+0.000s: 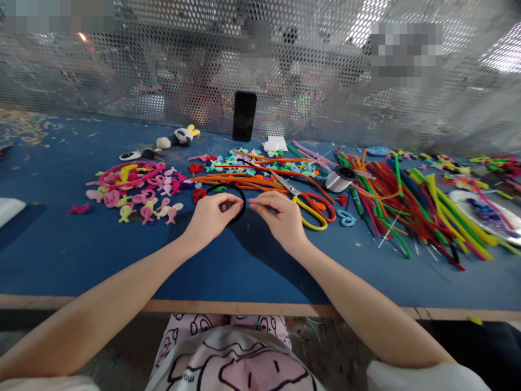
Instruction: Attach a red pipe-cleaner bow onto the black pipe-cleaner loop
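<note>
My left hand (211,217) is closed in a pinch on a thin black hoop (240,191) that arcs above my fingers over the blue table (81,255). My right hand (283,217) is also pinched, its fingertips meeting the hoop's right end, holding something thin I cannot make out. Orange pipe cleaners (240,182) lie just behind both hands. Scissors with yellow and red handles (313,209) rest to the right of my right hand.
Small pink and yellow twisted shapes (138,190) are heaped at the left. A spool of wire (341,178) and a spread of coloured pipe cleaners (411,206) lie at the right. A black phone (245,115) leans on the perforated metal screen (122,70) behind.
</note>
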{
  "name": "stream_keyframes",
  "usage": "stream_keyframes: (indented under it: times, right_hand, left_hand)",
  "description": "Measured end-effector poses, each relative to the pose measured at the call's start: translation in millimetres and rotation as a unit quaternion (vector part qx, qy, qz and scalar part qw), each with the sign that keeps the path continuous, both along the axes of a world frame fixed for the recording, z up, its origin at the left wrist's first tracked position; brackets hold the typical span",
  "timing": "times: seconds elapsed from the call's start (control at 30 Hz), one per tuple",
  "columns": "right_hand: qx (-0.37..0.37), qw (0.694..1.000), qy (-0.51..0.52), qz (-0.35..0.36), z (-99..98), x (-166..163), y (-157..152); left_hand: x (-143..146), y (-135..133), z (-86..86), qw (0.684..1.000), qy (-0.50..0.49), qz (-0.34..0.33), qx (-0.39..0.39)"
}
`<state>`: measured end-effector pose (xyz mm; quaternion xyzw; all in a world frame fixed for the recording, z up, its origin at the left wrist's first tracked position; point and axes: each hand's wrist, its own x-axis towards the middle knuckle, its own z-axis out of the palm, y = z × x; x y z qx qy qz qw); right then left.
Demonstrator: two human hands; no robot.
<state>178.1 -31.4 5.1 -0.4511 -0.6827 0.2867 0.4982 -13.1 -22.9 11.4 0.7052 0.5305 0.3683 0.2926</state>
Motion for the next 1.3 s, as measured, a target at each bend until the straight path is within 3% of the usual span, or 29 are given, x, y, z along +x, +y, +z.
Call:
stream_keyframes:
  times: [0.07, 0.2, 0.57, 0.77, 0.9, 1.1, 1.3]
  right_hand:
    - [0.038, 0.999, -0.029, 0.012, 1.4, 1.7, 0.7]
    - [0.029, 0.999, -0.03, 0.033, -0.1, 2.3, 3.8]
    - [-0.087, 0.993, 0.067, 0.032, -5.8, -3.8, 6.1]
    - [-0.184, 0.967, 0.178, -0.007, -3.6, -6.4, 5.7]
    - [-0.168, 0.975, 0.144, -0.007, -0.2, -5.1, 4.1]
    - [-0.084, 0.996, 0.018, -0.02, 1.9, -4.0, 1.1]
    - [-0.049, 0.999, -0.009, 0.003, -1.0, -5.1, -1.7]
  left_hand:
    - [1.1, -1.5, 0.6, 1.0, 0.017, -0.014, 0.019]
    - [2.9, -3.4, -0.4, 0.997, 0.039, -0.041, 0.049]
    - [5.4, -1.9, -1.8, 0.997, 0.026, -0.075, 0.019]
    - [2.7, 3.3, -6.8, 0.992, -0.073, -0.076, -0.066]
    - [2.1, 5.1, -8.4, 0.983, -0.135, -0.065, -0.11]
    - [1.4, 4.7, -6.4, 0.978, -0.14, -0.059, -0.14]
    - [-0.7, 6.0, -4.2, 0.968, -0.18, -0.039, -0.171]
